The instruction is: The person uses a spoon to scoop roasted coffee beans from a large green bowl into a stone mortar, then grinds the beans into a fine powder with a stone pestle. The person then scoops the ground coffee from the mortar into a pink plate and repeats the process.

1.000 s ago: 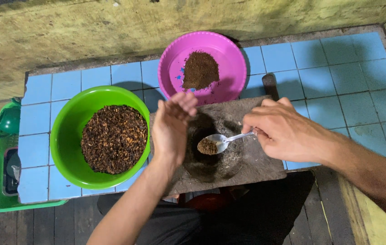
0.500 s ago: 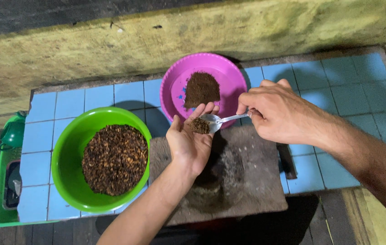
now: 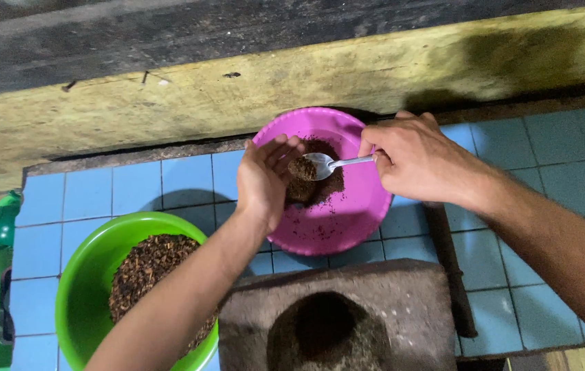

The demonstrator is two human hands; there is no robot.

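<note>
Head view: right hand pinches a metal spoon of brown ground powder over the pink bowl, far centre; left hand, cupped half-open, steadies its tip. A small ground pile lies there; the near-left green bowl holds many whole spices, stone mortar emptied. No labels visible.
</note>
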